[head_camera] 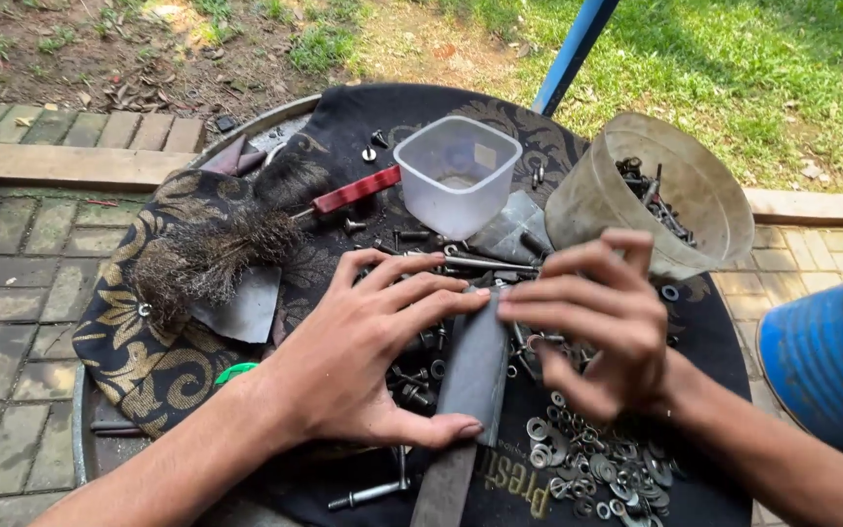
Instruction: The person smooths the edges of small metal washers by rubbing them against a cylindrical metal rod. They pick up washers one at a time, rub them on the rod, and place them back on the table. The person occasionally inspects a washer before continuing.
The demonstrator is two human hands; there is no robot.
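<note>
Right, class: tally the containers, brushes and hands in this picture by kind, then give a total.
Clear square plastic tub: 1
Round beige bucket of bolts: 1
Blue drum: 1
Wire brush with red handle: 1
Hands: 2, left hand and right hand, both on a flat grey metal strip
Total: 6

1. Left hand (pixel 373 356) lies spread, palm down, on a flat dark metal strip (pixel 475 366) at the table's centre; thumb pressed along its edge.
2. Right hand (pixel 592 322) meets it from three o'clock, fingertips on the strip's upper end.
3. Washers (pixel 592 468) heaped at five o'clock, bolts (pixel 412 381) under the left hand.
4. Clear square plastic container (pixel 458 171) at twelve o'clock; tilted round tub (pixel 651 195) with screws at two.
5. Wire brush (pixel 212 259) with a red handle at ten o'clock, on the patterned black cloth (pixel 148 361).
</note>
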